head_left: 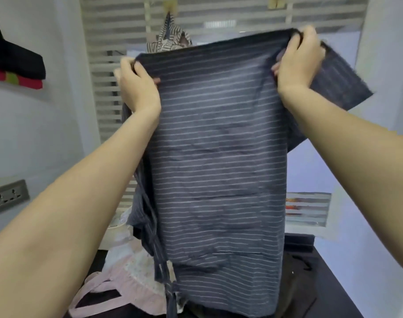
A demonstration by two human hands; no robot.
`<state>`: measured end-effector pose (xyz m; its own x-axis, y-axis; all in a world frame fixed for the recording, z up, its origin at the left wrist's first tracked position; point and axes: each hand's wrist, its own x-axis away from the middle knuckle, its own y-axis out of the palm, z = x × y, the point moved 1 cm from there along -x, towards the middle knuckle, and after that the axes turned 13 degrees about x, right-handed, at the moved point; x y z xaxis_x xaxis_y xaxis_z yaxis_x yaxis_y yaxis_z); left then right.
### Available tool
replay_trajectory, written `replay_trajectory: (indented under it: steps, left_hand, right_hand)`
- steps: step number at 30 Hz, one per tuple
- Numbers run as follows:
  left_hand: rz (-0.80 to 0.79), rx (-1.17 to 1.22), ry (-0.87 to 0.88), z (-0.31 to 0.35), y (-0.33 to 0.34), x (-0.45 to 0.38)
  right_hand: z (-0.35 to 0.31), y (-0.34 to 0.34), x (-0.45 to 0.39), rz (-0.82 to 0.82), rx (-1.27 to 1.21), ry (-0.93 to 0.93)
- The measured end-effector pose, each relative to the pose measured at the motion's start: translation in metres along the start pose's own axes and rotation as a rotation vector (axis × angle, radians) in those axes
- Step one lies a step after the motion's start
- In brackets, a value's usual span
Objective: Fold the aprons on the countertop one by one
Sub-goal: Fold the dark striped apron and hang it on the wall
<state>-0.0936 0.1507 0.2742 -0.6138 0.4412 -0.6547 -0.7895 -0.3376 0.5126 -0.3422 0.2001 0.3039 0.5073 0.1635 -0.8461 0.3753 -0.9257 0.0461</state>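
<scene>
A dark navy apron (218, 171) with thin white stripes hangs in front of me, held up above the black countertop (328, 283). My left hand (138, 86) grips its top edge at the left, fingers curled over the fabric. My right hand (299, 60) grips the top edge at the right, with a loose flap of the apron sticking out past it. The apron's ties dangle at its lower left. Below it a pink and white apron (124, 285) lies crumpled on the countertop, partly hidden.
A striped apron (170, 37) hangs on a hook at the blinds behind. Dark and red fabric (14, 63) hangs on the left wall above a socket strip (5, 198). A dark cloth (296, 283) lies on the counter at right. Walls stand close on both sides.
</scene>
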Motion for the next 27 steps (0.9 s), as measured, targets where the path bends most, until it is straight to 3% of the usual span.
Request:
replay_trajectory:
  steps: [4,7,9,13,19,27]
  left_hand:
    - [0.022,-0.094,0.123,0.006,0.011,-0.021]
    - [0.018,-0.254,0.153,0.002,0.024,-0.032]
    - [-0.052,-0.322,0.172,-0.009,0.036,-0.031]
    - [-0.264,-0.496,0.108,-0.084,0.058,-0.008]
    - [-0.744,-0.851,-0.233,-0.258,0.035,0.072]
    - [-0.930,-1.050,-0.394,-0.390,0.008,0.128]
  right_hand:
    - [-0.008,-0.014,-0.021,0.062,0.303,-0.248]
    - [-0.006,-0.007,-0.032,-0.050,0.532,-0.368]
    - [0.010,0.010,-0.029,-0.201,0.618,-0.453]
    - [0.087,0.062,0.000,-0.713,0.860,-0.409]
    - [0.242,0.123,0.097,-1.281,1.116,-0.375]
    - [0.372,0.176,0.176,-1.456,1.082,-0.298]
